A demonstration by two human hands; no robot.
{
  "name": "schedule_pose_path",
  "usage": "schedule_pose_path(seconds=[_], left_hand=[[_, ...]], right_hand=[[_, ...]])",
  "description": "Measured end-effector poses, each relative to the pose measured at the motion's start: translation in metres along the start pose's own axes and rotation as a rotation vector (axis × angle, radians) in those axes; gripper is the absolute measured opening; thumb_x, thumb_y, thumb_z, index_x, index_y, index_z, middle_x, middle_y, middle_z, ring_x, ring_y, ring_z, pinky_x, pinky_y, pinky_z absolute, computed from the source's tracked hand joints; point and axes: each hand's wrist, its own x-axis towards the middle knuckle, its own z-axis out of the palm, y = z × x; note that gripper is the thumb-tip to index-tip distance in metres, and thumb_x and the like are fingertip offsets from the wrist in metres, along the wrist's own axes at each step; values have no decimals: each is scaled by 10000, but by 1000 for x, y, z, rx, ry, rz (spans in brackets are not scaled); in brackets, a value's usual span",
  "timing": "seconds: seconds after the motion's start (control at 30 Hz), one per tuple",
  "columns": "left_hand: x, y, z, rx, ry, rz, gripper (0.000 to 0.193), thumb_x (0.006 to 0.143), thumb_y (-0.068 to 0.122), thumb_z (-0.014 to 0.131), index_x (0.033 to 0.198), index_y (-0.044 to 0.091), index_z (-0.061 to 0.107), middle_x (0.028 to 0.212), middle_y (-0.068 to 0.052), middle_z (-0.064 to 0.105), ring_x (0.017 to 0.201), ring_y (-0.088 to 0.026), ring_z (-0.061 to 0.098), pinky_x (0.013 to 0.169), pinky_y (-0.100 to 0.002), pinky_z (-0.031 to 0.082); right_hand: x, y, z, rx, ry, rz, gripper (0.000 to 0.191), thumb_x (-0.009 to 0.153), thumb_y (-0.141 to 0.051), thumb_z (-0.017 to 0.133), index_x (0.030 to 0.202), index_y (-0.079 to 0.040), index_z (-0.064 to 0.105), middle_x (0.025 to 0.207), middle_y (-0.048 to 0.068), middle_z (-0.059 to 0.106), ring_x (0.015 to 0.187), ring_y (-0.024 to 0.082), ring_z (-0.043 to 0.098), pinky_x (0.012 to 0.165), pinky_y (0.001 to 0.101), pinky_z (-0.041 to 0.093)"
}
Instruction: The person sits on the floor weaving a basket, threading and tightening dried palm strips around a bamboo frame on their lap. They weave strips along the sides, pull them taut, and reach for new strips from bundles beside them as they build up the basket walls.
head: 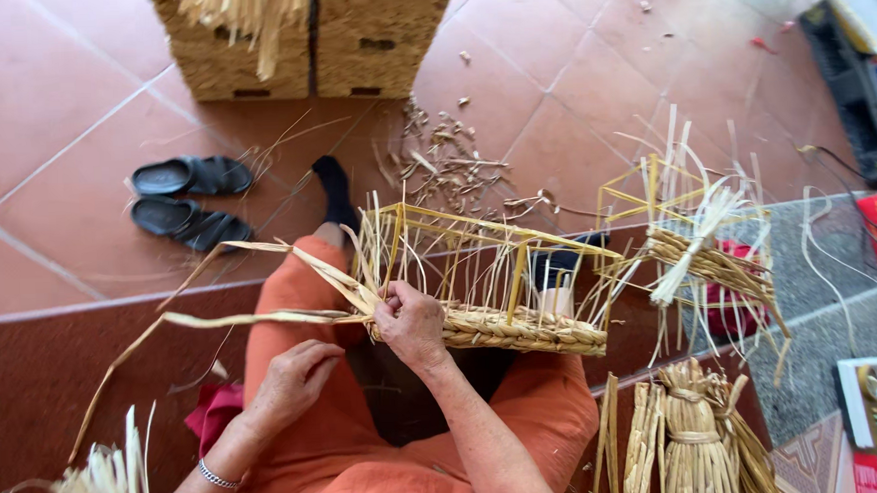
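Counted: two hands; two yellow wire-frame baskets partly woven with straw braid; two finished woven straw boxes at top centre; two black sandals (190, 202) at upper left on the red tiled floor (54, 85); several tied straw bundles (693, 432) at lower right; one loose straw sheaf (102, 482) at lower left.

Nearer yellow wire-frame basket with straw braid along its base (499, 303): frame centre, resting across the lap on orange trousers (309, 445). Its left corner directly under the right hand. Long flat pale straw strands (266, 319) running from that corner toward the left of the frame.

Right hand (412, 323): centre, fingers curled tight, pinching the straw strands at the basket's left corner, in contact with the braided edge.

Left hand (292, 378): just below and left of the right hand, loosely curled over the lap, close under the strands; grip on anything cannot be told. Silver bracelet (216, 475) on that wrist.

Second yellow wire-frame basket with straw tuft (696, 237): right of centre, well apart from both hands.

Finished woven straw boxes (305, 42): top centre, side by side, touching.

Straw scraps (445, 159): scattered on the floor, upper centre.
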Motion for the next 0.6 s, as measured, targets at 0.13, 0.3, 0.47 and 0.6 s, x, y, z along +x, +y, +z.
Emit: schedule_pose_path(seconds=[0.13, 0.3, 0.47, 0.6], left_hand=[[40, -4, 12, -59, -14, -419, 248, 893, 106, 720, 1121, 12, 687, 1075, -172, 740, 935, -297, 756, 799, -394, 609], [85, 0, 12, -535, 109, -298, 720, 979, 214, 643, 1576, 16, 293, 1544, -206, 455, 1388, -280, 454, 1120, -365, 380], [95, 11, 2, -617, 103, -409, 737, 1026, 281, 619, 1614, -19, 291, 1568, -148, 472, 1413, -225, 477, 1153, -361, 392], [87, 25, 4, -587, 204, -192, 811, 889, 149, 729, 1566, -16, 313, 1487, -158, 523, 1305, -216, 542, 1080, -358, 460]], right_hand=[[26, 0, -48, 71, -177, 124, 119, 898, -112, 686, 982, -39, 729, 666, 29, 717, 524, 124, 671, 434, 271, 519], [37, -8, -111, 461, -221, 103, 168, 919, -33, 680, 1071, 21, 724, 776, 65, 733, 608, 83, 683, 501, 224, 571], [37, -5, -166, 498, -178, 149, 225, 925, 0, 674, 1143, 34, 716, 856, 57, 736, 687, 84, 689, 598, 231, 595], [25, 17, -195, 437, -78, 44, 233, 952, 28, 674, 1178, 58, 725, 906, 46, 710, 789, 89, 652, 707, 228, 559]])
